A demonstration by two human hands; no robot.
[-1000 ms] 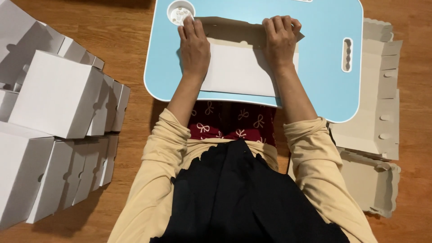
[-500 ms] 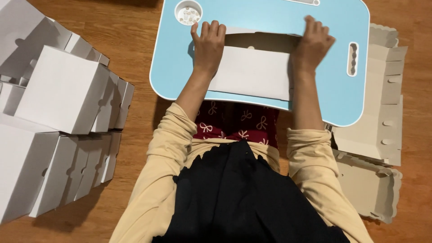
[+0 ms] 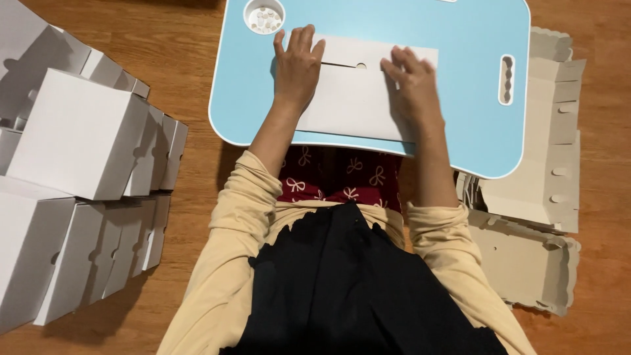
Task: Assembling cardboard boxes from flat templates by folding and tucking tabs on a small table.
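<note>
The lap tray [image 3: 460,98] looks like smooth, matt light-blue plastic with a white edge. The flat box blank [image 3: 355,98] on it is white matt card. At left, the folded boxes [image 3: 79,144] are the same smooth white card. At right, the flat blanks [image 3: 545,190] show a dull grey-brown raw side. The floor [image 3: 190,79] is wood with a slight sheen.

Flat box [image 3: 358,98]: white, on blue table.
Boxes [image 3: 72,171]: white cubes, floor, left.
Blanks [image 3: 539,217]: beige, stacked, right.
</note>
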